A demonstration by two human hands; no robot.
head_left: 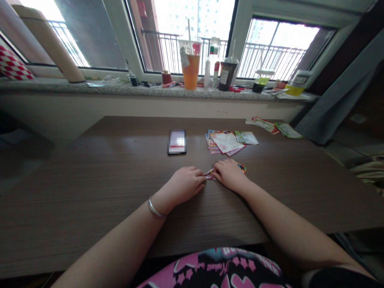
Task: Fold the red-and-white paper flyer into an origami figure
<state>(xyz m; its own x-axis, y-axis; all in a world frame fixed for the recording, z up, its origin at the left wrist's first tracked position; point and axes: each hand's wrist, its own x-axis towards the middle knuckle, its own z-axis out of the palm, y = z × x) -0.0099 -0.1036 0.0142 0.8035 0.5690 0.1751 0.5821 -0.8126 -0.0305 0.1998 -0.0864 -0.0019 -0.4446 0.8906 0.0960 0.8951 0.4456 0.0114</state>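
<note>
My left hand [183, 185] and my right hand [230, 175] rest on the brown wooden table [90, 180], fingertips meeting. Between them they pinch a small colourful paper piece [210, 174], most of it hidden under my right hand; a corner shows at the right of that hand. Both hands have curled fingers. A silver bangle [155, 209] circles my left wrist. A stack of colourful leaflets [226, 142] lies just beyond my right hand.
A phone [177, 141] lies face up beyond my hands. More leaflets [274, 127] sit at the table's far right. On the windowsill [90, 87] stand an orange drink cup [191, 64], a bottle [211, 62], a dark drink cup [227, 73] and small items.
</note>
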